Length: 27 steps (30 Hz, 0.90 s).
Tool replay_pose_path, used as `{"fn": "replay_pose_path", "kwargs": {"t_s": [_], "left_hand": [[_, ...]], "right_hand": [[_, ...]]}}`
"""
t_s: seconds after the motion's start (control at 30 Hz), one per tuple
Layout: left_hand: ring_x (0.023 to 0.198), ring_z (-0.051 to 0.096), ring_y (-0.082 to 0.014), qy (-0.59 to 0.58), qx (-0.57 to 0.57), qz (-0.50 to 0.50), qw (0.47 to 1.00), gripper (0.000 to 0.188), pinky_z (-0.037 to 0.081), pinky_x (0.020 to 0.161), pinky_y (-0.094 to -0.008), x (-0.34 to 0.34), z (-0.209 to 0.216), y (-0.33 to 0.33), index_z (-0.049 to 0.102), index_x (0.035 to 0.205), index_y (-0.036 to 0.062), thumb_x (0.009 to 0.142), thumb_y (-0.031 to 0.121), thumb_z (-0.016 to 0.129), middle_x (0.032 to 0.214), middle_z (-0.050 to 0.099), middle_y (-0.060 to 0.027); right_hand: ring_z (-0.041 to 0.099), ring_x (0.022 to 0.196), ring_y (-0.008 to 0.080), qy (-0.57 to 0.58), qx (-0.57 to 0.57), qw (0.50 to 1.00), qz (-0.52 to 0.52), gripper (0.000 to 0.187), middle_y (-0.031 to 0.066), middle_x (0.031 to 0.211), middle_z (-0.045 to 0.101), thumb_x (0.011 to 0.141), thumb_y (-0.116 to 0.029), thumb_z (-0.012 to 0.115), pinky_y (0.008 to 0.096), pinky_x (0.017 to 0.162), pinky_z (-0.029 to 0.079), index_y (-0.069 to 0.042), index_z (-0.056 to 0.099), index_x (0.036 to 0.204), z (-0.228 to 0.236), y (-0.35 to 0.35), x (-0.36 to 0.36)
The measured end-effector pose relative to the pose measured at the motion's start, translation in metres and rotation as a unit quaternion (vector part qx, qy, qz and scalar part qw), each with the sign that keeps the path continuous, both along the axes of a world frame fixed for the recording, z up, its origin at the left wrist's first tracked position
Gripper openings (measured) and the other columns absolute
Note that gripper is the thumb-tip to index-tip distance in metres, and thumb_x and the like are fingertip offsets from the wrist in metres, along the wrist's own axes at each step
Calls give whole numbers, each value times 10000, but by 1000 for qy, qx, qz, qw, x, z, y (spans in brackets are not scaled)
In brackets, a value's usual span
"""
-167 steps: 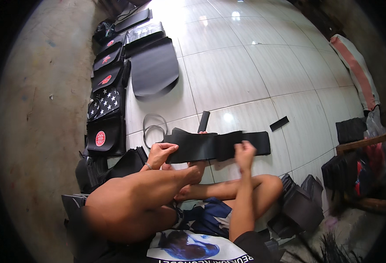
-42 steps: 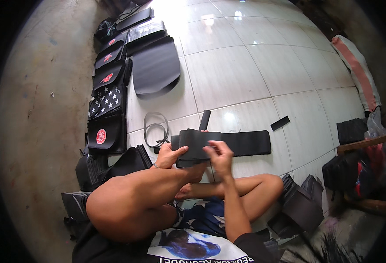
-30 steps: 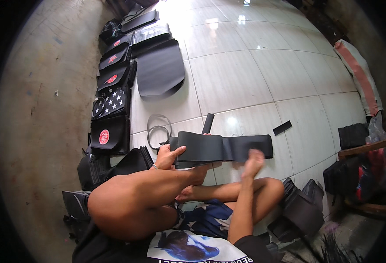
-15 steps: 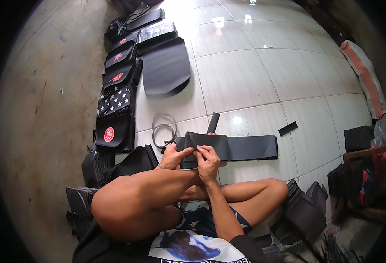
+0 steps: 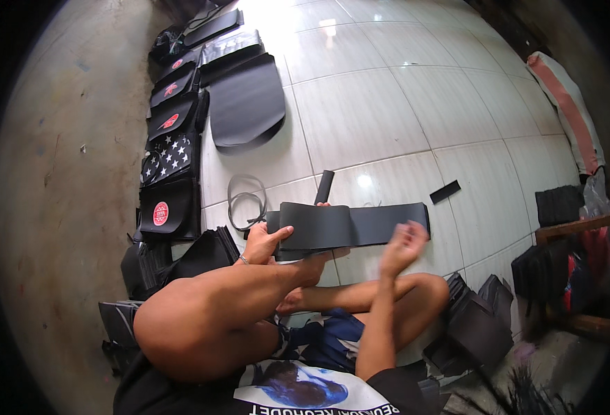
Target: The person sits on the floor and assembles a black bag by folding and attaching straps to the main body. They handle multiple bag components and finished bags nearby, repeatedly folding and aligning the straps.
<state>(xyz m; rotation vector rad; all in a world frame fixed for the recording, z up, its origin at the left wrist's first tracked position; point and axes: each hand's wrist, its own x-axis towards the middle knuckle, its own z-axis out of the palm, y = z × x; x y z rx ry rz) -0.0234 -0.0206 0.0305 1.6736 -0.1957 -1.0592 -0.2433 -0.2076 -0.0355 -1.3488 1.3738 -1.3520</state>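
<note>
"Where are the black strips [image 5: 315, 228]?"

"Centre of the frame, layered across the person's foot [image 5: 310, 271], which seems to prop them."

"How are they held?"

"The left hand [image 5: 263, 242] pinches their left end, thumb on top, probably so the layers don't slide. The right hand [image 5: 403, 247] is by their right end, fingers curled but blurred; I can't tell whether it grips anything."

"And around them?"

"A looped grey strap [image 5: 247, 200] lies just left of them. Black flaps [image 5: 175, 211] line the wall at the left, perhaps to leave working room."

"Any containers?"

"A white sack [image 5: 561, 97] with a pink stripe, upper right, contents hidden. Far right, a clear plastic bag [image 5: 597, 200] hangs by a wooden bar [image 5: 576, 227]; something red shows there, inside or behind, I can't tell."
</note>
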Motion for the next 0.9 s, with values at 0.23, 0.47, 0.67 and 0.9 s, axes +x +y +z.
{"fn": "replay_pose_path", "kwargs": {"t_s": [0.23, 0.47, 0.67, 0.9], "left_hand": [[705, 640, -94, -32, -1, -28, 999, 208, 527, 599, -267, 3, 20, -4, 699, 961, -27, 827, 108, 783, 867, 714, -65], [744, 649, -104, -53, 44, -29, 997, 234, 524, 649, -262, 9, 6, 1, 698, 961, -47, 848, 146, 767, 874, 720, -71], [671, 606, -89, -61, 24, -4, 998, 247, 483, 581, -249, 11, -12, 8, 684, 923, -29, 824, 169, 794, 814, 691, -56], [697, 631, -94, -18, -8, -18, 1000, 198, 514, 591, -263, 1, 17, -2, 698, 949, -28, 843, 124, 768, 868, 712, -70]], "right_hand": [[637, 907, 279, 22, -43, 935, 352, 252, 136, 1037, 638, 856, -153, 729, 362, 818, 518, -3, 688, 1054, 39, 101, 88], [658, 769, 245, -68, 111, 942, 310, 144, 124, 824, 673, 929, -106, 637, 321, 763, 511, 26, 692, 946, 7, 83, 78], [568, 988, 261, 60, 8, 977, -207, 272, 139, 1110, 580, 949, -123, 585, 378, 877, 461, 23, 542, 1175, 1, -1, -9], [582, 1003, 290, 50, -40, 928, 366, 376, 120, 1093, 596, 837, -238, 751, 381, 860, 491, -20, 669, 1132, 37, 96, 85]]}}
